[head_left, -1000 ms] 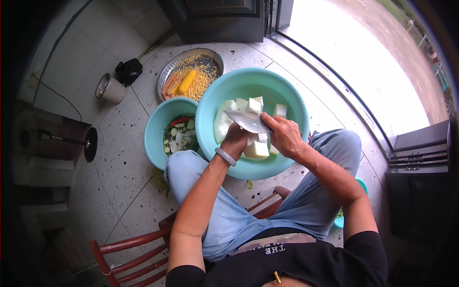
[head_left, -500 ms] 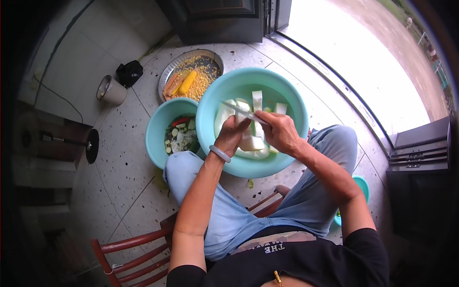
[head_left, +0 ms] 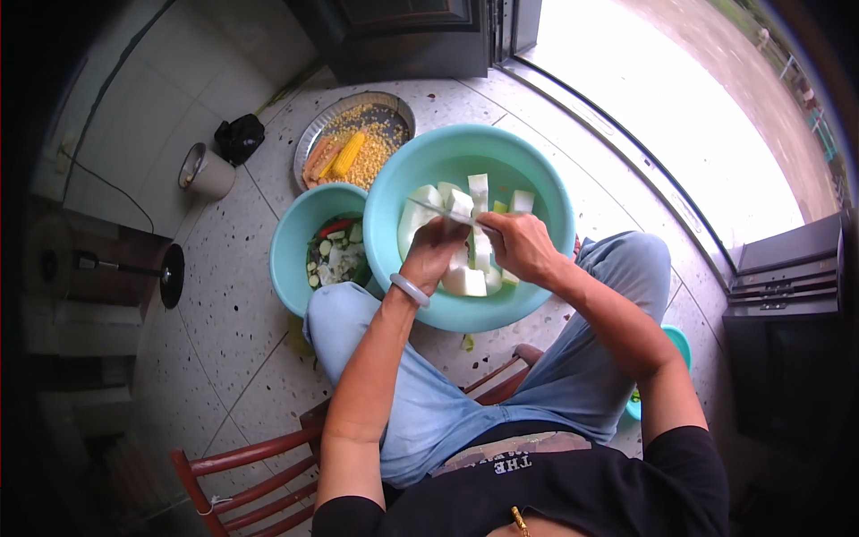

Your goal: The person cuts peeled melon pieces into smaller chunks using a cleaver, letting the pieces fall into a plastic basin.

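My left hand (head_left: 435, 251), with a pale bangle at the wrist, is closed around a white gourd piece (head_left: 459, 202) above a large turquoise basin (head_left: 380, 206). My right hand (head_left: 526, 243) grips a knife (head_left: 433, 208), whose thin blade points left across the held piece. Both hands are close together. Below them several cut white gourd chunks (head_left: 465, 283) lie in the basin, some with light green edges. My fingers partly hide the held piece and the knife's handle.
A smaller turquoise basin (head_left: 291, 242) with cut vegetables stands at left. Behind it, a metal pan (head_left: 407, 112) holds corn kernels and cobs. A grey bin (head_left: 211, 174), a black bag (head_left: 239, 139) and a red-brown chair (head_left: 242, 461) are on the tiled floor. An open doorway is at upper right.
The white chunk just under my hands has moved lower, among the pieces in the basin. My left hand has turned slightly, and the knife remains across the held piece.
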`<state>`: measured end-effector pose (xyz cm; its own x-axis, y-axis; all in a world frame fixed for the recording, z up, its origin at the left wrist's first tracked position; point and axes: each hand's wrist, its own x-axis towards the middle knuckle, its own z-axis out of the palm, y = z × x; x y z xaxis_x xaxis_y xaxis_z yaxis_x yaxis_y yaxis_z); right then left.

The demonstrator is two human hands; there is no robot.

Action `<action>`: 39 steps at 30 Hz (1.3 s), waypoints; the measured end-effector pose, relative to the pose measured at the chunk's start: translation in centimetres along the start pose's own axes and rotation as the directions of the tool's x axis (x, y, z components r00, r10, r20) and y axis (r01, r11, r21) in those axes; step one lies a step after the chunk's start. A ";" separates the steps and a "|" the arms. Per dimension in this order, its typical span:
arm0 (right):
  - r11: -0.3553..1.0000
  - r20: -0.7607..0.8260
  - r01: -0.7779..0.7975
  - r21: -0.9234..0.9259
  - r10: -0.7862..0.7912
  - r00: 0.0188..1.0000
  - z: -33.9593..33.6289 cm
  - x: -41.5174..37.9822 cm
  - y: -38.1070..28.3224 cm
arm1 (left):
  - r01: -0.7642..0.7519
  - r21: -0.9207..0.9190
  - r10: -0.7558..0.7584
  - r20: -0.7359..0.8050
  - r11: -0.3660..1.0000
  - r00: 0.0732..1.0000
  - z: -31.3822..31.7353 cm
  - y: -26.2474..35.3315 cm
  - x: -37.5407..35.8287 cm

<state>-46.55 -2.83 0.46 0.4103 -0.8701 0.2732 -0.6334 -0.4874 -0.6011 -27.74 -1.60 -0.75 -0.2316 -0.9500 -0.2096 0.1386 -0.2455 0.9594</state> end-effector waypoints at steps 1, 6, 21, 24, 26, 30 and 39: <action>0.998 0.039 -0.066 0.003 0.065 0.997 0.0 0.2 0.1 | -0.040 0.022 0.040 0.008 0.999 0.999 0.0 -0.2 0.0; 0.990 -0.024 -0.114 -0.080 0.113 0.993 -0.3 0.5 1.7 | 0.086 -0.077 -0.081 0.061 0.993 0.995 0.7 2.4 -0.9; 0.975 -0.147 -0.013 0.222 0.047 0.988 -0.4 -1.1 -0.3 | 0.410 -0.746 -0.454 0.162 0.525 0.876 -2.6 -1.0 0.1; 0.981 -0.109 0.043 0.191 -0.023 0.994 0.1 -1.4 -0.6 | 0.328 -0.528 -0.300 0.142 0.783 0.943 -0.4 1.5 -1.7; 0.987 -0.100 0.080 0.138 -0.066 0.993 0.3 -1.8 -0.7 | 0.367 -0.488 -0.315 0.190 0.792 0.930 -1.1 0.7 -1.4; 0.992 -0.090 0.123 0.026 -0.120 0.989 0.4 -1.8 -1.1 | 0.335 -0.434 -0.275 0.195 0.836 0.941 -1.5 -0.1 -1.1; 0.995 -0.060 0.077 -0.071 -0.081 0.995 0.7 -1.4 -0.9 | 0.282 -0.438 -0.245 0.139 0.854 0.959 -0.8 0.8 -1.6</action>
<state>-46.07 -1.08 0.11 0.4201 -0.8303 0.3662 -0.6445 -0.5570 -0.5237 -26.45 -0.45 0.15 -0.3904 -0.8243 -0.4100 0.4746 -0.5618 0.6776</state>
